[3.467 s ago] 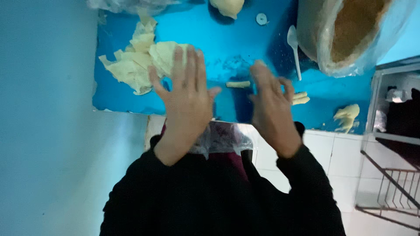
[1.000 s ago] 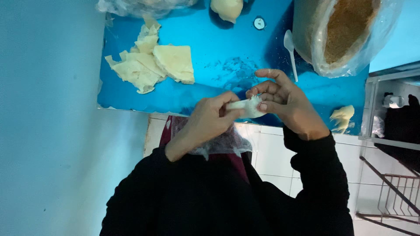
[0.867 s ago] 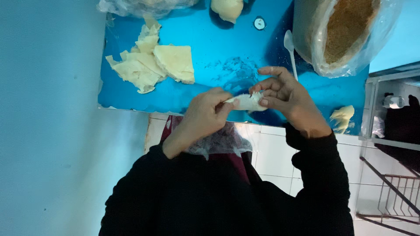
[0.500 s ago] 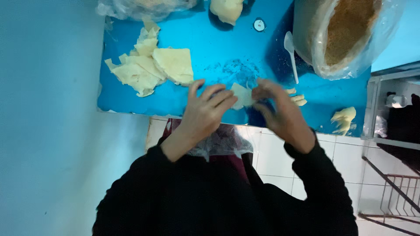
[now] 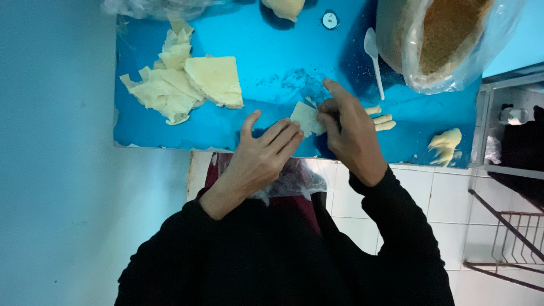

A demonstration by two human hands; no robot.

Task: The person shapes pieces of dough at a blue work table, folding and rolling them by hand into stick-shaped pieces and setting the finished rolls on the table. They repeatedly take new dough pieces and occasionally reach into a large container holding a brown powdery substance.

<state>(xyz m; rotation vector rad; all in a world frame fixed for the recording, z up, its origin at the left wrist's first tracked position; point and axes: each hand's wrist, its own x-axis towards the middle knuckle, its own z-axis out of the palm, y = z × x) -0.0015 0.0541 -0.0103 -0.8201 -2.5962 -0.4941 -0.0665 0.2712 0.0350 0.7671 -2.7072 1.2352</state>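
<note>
The small pale sheet (image 5: pixel 306 118) lay flat at the near edge of the blue table (image 5: pixel 272 62), and both hands were on it. The right hand (image 5: pixel 348 133) covered the sheet's right side, so that part was hidden. It was hard to tell if its fingers pinched the sheet or only pressed it. The left hand (image 5: pixel 262 154) was spread wide and flat, and its fingertips (image 5: pixel 294 129) touched the sheet's left edge. What the sheet was made of was hard to make out. At the top of the picture many things were cut off. A yellow lump (image 5: pixel 285 7) showed only its lower part. A crinkly clear bag (image 5: pixel 153 7) at the top left was mostly out of view. At the top right a big tub with a clear plastic liner (image 5: pixel 422 51) was also cut by the edge, and it held brown crumbs (image 5: pixel 453 28). A white spoon (image 5: pixel 373 59) lay just beside the tub on the table. A small round thing (image 5: pixel 330 20) sat near the top, too small to tell what it was. A heap of yellow sheets (image 5: pixel 184 85) lay well apart on the left side of the table. Three little pale rolls (image 5: pixel 381 118) peeked out from behind the right hand, partly hidden. A yellow scrap (image 5: pixel 445 143) lay near the table's right end. A clear bag (image 5: pixel 294 178) rested in the person's lap, half under the left hand's wrist.
</note>
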